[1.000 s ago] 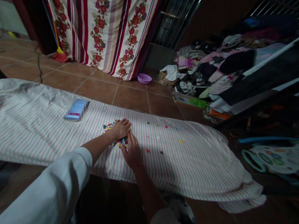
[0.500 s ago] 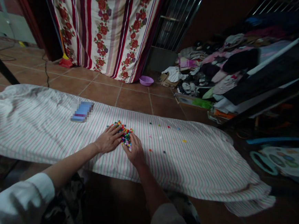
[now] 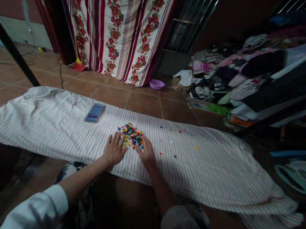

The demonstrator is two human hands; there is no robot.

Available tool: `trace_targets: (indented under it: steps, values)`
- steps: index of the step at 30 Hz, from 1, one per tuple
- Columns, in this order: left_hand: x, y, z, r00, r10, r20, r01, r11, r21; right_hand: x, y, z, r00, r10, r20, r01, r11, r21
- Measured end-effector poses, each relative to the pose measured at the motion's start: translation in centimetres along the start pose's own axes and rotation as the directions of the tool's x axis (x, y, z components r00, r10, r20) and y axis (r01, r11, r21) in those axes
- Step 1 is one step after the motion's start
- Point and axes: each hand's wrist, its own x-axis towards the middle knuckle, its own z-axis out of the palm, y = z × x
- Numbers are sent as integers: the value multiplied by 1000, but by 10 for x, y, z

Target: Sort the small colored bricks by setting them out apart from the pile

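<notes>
A heap of small multicoloured pieces [image 3: 132, 134], too tiny to name by kind, lies on a striped cloth [image 3: 203, 175]. My left hand [image 3: 114, 149] rests flat at the heap's near left edge, fingers stretched out. Along the right edge is my right hand [image 3: 147, 152], its fingers extended and thumb apart, touching the pieces. Neither hand grips anything. To the right, several single pieces are spread out on the cloth, among them a yellow piece [image 3: 197, 147], a red piece [image 3: 180, 131] and a dark piece [image 3: 175, 156].
A blurred-out, phone-like flat object [image 3: 95, 112] lies on the cloth at left. Beyond, on the tiled floor, stand a purple basin [image 3: 156, 84] and a red broom head [image 3: 78, 66] before a floral curtain [image 3: 117, 30]. A pile of clothes [image 3: 225, 70] fills the back right.
My left hand has drawn back off the top of the heap toward me, uncovering more pieces. My right hand stays at the heap's right side. The whole view has shifted slightly.
</notes>
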Motion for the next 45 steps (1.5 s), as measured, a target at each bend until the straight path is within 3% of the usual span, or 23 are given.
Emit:
trace_targets:
  steps: [6,11,17,24,28,37,41,45]
  values:
    - [-5,4,-12,1000,-16,-24,16,1000,-19,2,-1,-3,995,81,-63,-78,996,43]
    - [-9,4,-10,999,-31,-19,31,999,-33,-9,-4,-12,977,175,-122,-177,984,-7]
    - [-9,2,-2,999,-4,-43,4,1000,4,-28,-16,-13,961,276,-29,-277,955,-102]
    - [1,6,5,997,48,-57,-48,999,4,-12,-34,-4,926,376,38,-378,918,123]
    - [9,15,6,995,70,-67,-71,997,-13,-1,-36,0,931,358,78,-365,893,263]
    - [9,16,14,995,-12,-102,8,999,-41,5,-18,4,962,236,138,-273,858,436]
    - [9,18,14,990,-16,-137,8,998,-62,7,-18,1,966,240,95,-257,872,417]
    - [8,19,10,985,-32,-167,21,998,-67,12,-15,-3,953,301,-14,-284,914,290]
